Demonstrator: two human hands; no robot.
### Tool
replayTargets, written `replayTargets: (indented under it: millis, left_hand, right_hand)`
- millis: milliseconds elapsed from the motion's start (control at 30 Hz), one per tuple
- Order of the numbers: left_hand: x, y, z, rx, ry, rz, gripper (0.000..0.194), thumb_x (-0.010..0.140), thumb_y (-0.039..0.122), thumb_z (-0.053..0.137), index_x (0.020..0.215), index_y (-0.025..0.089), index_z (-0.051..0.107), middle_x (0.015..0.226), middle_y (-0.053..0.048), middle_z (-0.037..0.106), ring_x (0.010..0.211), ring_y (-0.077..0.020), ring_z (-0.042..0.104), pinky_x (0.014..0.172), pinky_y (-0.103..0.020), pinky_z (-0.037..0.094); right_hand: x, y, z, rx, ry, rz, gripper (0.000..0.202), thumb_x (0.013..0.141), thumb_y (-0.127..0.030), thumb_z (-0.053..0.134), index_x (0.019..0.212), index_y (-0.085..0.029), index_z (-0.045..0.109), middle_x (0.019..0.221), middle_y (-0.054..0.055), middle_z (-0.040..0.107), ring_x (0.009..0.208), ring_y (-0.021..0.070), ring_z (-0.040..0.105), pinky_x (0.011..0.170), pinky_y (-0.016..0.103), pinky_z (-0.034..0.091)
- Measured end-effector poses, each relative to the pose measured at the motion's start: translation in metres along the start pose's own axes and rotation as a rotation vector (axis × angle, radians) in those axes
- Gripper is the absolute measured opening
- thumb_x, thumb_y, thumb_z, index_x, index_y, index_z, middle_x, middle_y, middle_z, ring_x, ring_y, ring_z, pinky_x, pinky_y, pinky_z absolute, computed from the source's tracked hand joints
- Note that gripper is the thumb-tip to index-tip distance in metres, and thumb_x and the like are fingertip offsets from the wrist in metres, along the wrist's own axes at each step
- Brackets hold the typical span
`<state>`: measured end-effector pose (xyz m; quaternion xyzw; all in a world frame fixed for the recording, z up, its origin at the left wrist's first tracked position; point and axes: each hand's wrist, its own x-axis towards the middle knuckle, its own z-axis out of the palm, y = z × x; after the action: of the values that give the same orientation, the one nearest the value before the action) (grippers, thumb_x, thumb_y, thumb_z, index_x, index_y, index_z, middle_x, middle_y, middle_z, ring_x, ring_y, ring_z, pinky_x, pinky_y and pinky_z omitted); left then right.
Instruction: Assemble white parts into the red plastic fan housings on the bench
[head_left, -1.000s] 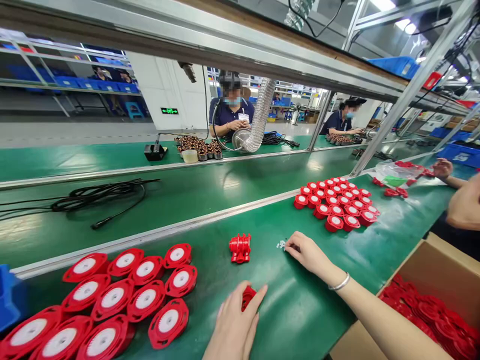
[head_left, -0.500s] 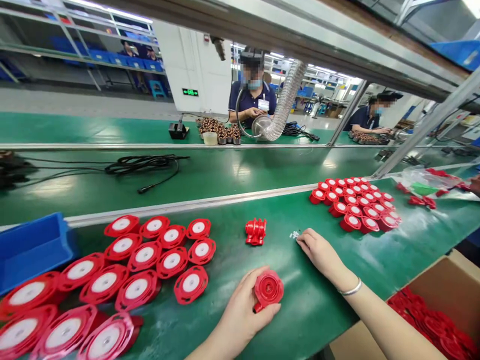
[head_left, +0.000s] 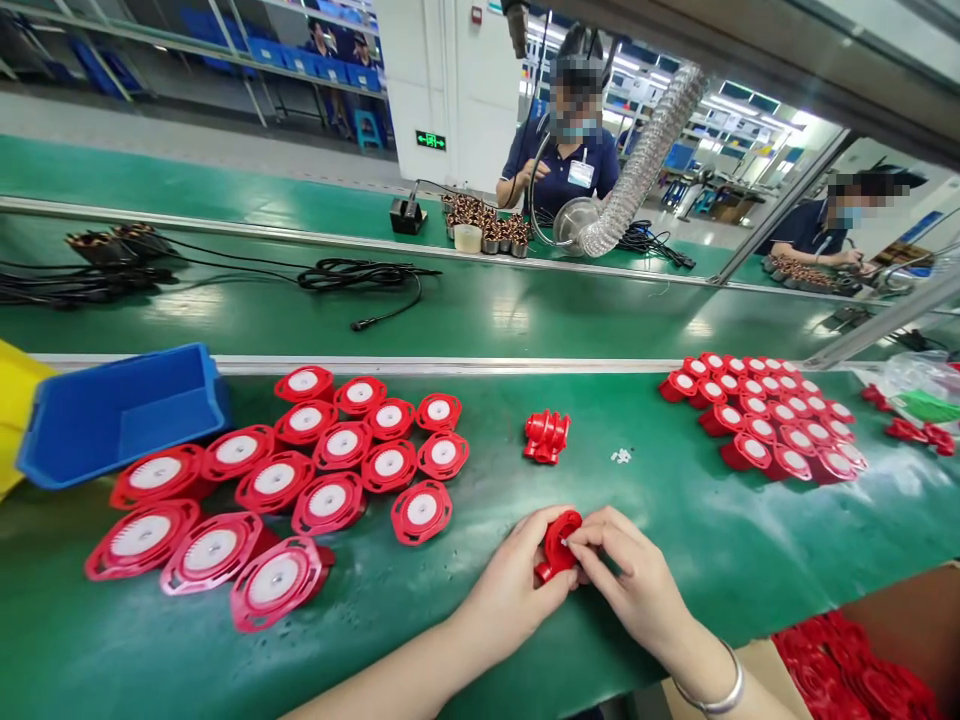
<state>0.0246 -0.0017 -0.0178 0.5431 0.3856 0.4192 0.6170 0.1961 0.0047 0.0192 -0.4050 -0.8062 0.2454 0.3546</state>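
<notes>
My left hand [head_left: 517, 575] holds a round red plastic part [head_left: 559, 545] above the green table, its open face tilted toward my right hand. Thumb and index finger of my right hand [head_left: 626, 570] pinch a tiny white piece [head_left: 565, 541] at the opening of that part. Behind the hands stands a small cluster of red parts [head_left: 547, 436]. A little pile of white bits [head_left: 622, 456] lies to its right.
Red housings with white discs stand in a left group [head_left: 343, 445] and a right group [head_left: 780, 408]. A blue bin [head_left: 124, 415] is at the left, a box of red parts [head_left: 855, 670] at lower right. Two people work across the bench.
My right hand has moved from the white bits to the red part in my left hand, which is now turned toward it. The camera view has shifted too.
</notes>
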Motion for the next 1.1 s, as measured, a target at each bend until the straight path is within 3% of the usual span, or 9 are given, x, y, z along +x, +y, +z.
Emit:
replayTargets:
  millis: [200,467,567,700,800,900,1000,1100]
  left_hand:
    - [-0.002,0.001,-0.001,0.086,0.025,0.036,0.049,0.079,0.013,0.063,0.127,0.023,0.056,0.123,-0.008,0.064,0.118,-0.0256,0.057,0.106,-0.043,0.044]
    - [-0.003,0.007,-0.001,0.239,-0.019,0.033,0.055,0.082,0.013,0.056,0.136,0.022,0.046,0.132,-0.01,0.057,0.118,-0.0247,0.057,0.103,-0.044,0.048]
    - [-0.004,0.006,-0.001,0.264,-0.032,0.055,0.059,0.083,0.012,0.052,0.14,0.024,0.042,0.135,-0.011,0.054,0.121,-0.0248,0.055,0.103,-0.044,0.049]
    - [-0.004,0.004,-0.001,0.236,-0.022,0.026,0.058,0.084,0.013,0.052,0.14,0.022,0.042,0.132,-0.012,0.056,0.124,-0.0262,0.053,0.104,-0.046,0.048]
    - [-0.003,0.004,0.0,0.049,-0.041,-0.029,0.055,0.085,0.018,0.055,0.139,0.022,0.043,0.132,-0.013,0.057,0.118,-0.0261,0.059,0.099,-0.043,0.052]
    - [0.0,0.003,0.002,-0.232,-0.088,-0.114,0.058,0.085,0.027,0.061,0.139,0.019,0.04,0.128,-0.015,0.059,0.102,-0.0249,0.069,0.092,-0.041,0.055]
    - [0.003,0.003,0.002,-0.346,-0.089,-0.155,0.065,0.082,0.037,0.069,0.138,0.019,0.041,0.122,-0.014,0.06,0.099,-0.026,0.071,0.091,-0.041,0.054]
    - [0.006,0.001,0.001,-0.362,-0.086,-0.171,0.066,0.08,0.041,0.072,0.136,0.021,0.043,0.121,-0.013,0.06,0.1,-0.0264,0.071,0.09,-0.041,0.053]
  right_hand:
    - [-0.002,0.005,-0.001,-0.073,0.016,-0.002,0.013,0.097,-0.019,0.051,0.097,-0.023,0.063,0.084,0.004,0.063,0.073,0.0159,0.064,0.063,0.027,0.057]
    - [-0.007,0.003,0.005,-0.254,0.012,-0.063,0.017,0.098,-0.014,0.048,0.108,-0.023,0.058,0.092,0.007,0.062,0.081,0.0183,0.064,0.072,0.032,0.059]
    - [-0.008,0.003,0.009,-0.36,-0.019,-0.128,0.016,0.098,-0.011,0.047,0.104,-0.02,0.058,0.09,0.008,0.061,0.08,0.0189,0.063,0.07,0.032,0.058]
    - [-0.006,0.001,0.013,-0.433,-0.018,-0.139,0.018,0.098,-0.011,0.044,0.094,-0.02,0.059,0.083,0.007,0.06,0.071,0.0181,0.06,0.061,0.03,0.054]
    - [0.002,0.005,0.005,-0.285,-0.056,-0.066,0.017,0.099,-0.016,0.045,0.094,-0.021,0.06,0.082,0.005,0.06,0.068,0.0153,0.06,0.06,0.027,0.053]
    - [0.015,0.028,-0.021,-0.213,0.009,0.041,0.017,0.099,-0.023,0.049,0.088,-0.022,0.061,0.08,0.003,0.061,0.071,0.015,0.061,0.066,0.027,0.054]
    - [0.028,0.07,-0.054,-0.403,0.204,0.153,0.02,0.099,-0.03,0.048,0.089,-0.02,0.062,0.08,0.005,0.062,0.066,0.0164,0.061,0.066,0.031,0.054]
    - [0.034,0.109,-0.076,-0.48,0.196,0.174,0.024,0.098,-0.035,0.048,0.095,-0.019,0.065,0.087,0.009,0.065,0.069,0.0193,0.064,0.067,0.035,0.056]
